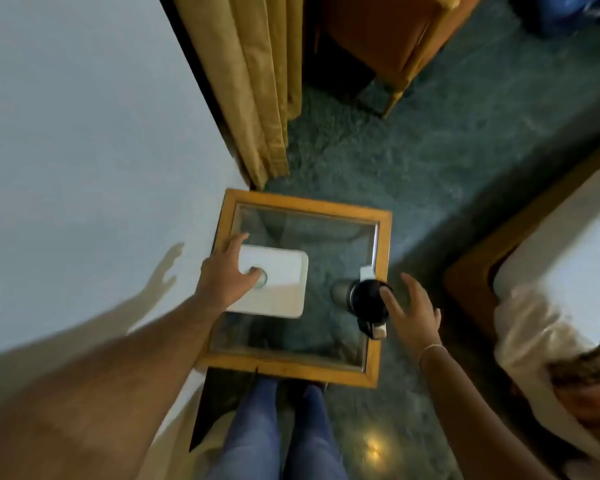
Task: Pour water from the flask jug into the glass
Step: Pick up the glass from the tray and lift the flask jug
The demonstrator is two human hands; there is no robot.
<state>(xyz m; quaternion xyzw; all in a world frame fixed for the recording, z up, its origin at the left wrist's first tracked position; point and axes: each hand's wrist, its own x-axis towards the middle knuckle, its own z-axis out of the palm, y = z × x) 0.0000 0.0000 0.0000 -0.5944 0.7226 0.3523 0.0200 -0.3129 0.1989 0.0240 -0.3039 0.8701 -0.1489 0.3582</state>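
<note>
Dark green carpet (413, 161) covers the floor, with a pale wall (77, 133) to the left, a tan curtain (257, 81) hanging at the wall's far end, and the edge of a bed with white linen (548, 271) at the right. Seen from above, a small square table (305, 202) with a wooden frame and a clear glass top stands in front of the person, whose blue-trousered legs (278, 427) show below its near edge. A white rectangular tray (284, 271) lies on the left half of the glass top. The glass (261, 279) stands on the tray near its left side, upright, viewed straight down its mouth; whether it holds any water cannot be told. The left hand (226, 275) reaches over the tray's left edge with fingers loosely curled, fingertips at the rim of the glass; contact appears likely but a firm hold cannot be confirmed. The flask jug (364, 297) stands upright near the table's right edge, well apart from the tray, its black lid facing the camera and its handle toward the near side. The right hand (413, 310) is spread open just beside the jug, one fingertip over the lid's edge, grasping nothing. A thin bracelet (432, 349) sits on the right wrist.
</note>
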